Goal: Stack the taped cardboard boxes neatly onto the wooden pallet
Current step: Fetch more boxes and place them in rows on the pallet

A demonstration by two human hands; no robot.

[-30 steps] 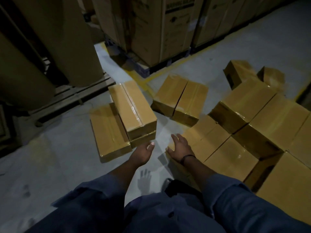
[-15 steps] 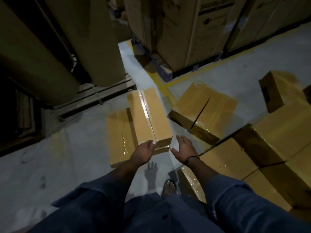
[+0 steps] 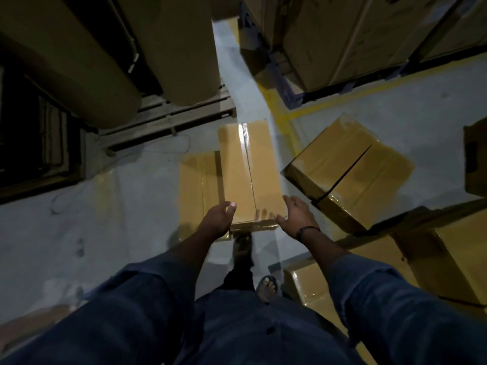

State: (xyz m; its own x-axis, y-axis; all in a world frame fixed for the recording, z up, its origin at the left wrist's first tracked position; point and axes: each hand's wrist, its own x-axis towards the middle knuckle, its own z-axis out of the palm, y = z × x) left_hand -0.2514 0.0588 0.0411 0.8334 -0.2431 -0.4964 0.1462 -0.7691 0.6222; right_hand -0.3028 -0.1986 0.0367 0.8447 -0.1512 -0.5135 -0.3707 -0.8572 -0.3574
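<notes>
A taped cardboard box (image 3: 247, 175) lies straight ahead on the floor, resting partly on a second taped box (image 3: 195, 185) to its left. My left hand (image 3: 218, 219) is at the upper box's near left corner, thumb at the top edge, fingers loosely curled. At the near right corner is my right hand (image 3: 296, 217), open with its fingers spread against the side. Neither hand has a hold on the box. A wooden pallet (image 3: 168, 119) lies beyond, at the back left.
Large brown paper rolls (image 3: 184, 48) stand on that pallet. Two more taped boxes (image 3: 350, 169) sit side by side to the right, and several others (image 3: 448, 259) crowd the lower right. Tall cartons (image 3: 342, 35) stand behind a yellow floor line. My sandalled feet (image 3: 266, 287) are below.
I have stepped forward and both hands have closed in on the near corners of the upper box. The boxes at the right have slid toward the frame's edge.
</notes>
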